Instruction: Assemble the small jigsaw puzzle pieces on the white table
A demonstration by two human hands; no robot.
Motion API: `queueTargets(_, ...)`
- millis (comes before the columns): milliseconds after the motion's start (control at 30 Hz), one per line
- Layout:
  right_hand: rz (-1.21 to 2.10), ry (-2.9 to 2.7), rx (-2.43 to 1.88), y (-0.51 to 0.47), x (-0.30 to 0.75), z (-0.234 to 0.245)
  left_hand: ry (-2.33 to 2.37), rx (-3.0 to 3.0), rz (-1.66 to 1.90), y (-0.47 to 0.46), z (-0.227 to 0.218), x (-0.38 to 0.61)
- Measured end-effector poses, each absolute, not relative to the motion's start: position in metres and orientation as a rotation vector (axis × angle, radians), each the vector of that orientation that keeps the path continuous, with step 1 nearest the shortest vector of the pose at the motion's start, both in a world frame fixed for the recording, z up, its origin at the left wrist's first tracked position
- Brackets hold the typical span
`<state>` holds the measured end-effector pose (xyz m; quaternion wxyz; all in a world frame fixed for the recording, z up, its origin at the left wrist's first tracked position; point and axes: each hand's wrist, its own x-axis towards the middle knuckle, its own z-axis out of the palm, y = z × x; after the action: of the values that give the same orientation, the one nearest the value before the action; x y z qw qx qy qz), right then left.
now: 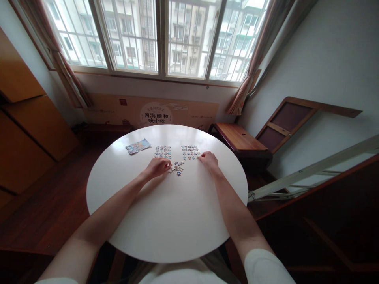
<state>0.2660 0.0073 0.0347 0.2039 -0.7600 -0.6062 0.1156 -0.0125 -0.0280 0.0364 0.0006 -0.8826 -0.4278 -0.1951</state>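
Note:
Small jigsaw puzzle pieces lie on a round white table [166, 221]. They form a left group in rows [163, 150], a right group in rows [191, 150] and a loose pile [177, 168] nearer to me. My left hand [157, 167] is closed with curled fingers, between the left group and the pile; whatever its fingertips hold is hidden. At the near right corner of the right group, my right hand [209, 159] pinches a puzzle piece [198, 157] at the table surface. One blue and red piece [179, 173] sits at the pile's near edge.
A colourful picture sheet [137, 146] lies at the table's far left. Behind the table stand a printed cardboard panel [189, 112] and a barred window. To the right are a wooden bench [239, 136] and a leaning wooden frame [291, 118].

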Motion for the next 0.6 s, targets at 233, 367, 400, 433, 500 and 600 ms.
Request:
queueTargets(233,0.305,-1.714,-2.172,0.0087,0.2629,0.0353,-1.346,-2.769,-0.621,-0.0274,0.0360,-0.0123)
queueTargets(367,0.298,-1.699,-2.183,0.0095,0.2619,0.0342,-1.353,-2.768,-0.610,-0.0267,0.0349,-0.0124)
queueTargets(400,0.288,-1.694,-2.181,0.0096,0.2617,0.0338,-1.353,-2.769,-0.607,-0.0266,0.0346,-0.0125)
queueTargets(433,0.281,-1.693,-2.179,0.0095,0.2614,0.0335,-1.352,-2.770,-0.607,-0.0265,0.0344,-0.0125)
queueTargets(500,0.277,-1.700,-2.176,0.0091,0.2605,0.0334,-1.350,-2.773,-0.614,-0.0265,0.0342,-0.0127)
queueTargets(600,0.296,-1.712,-2.187,0.0076,0.2580,0.0347,-1.348,-2.774,-0.626,-0.0269,0.0343,-0.0128)
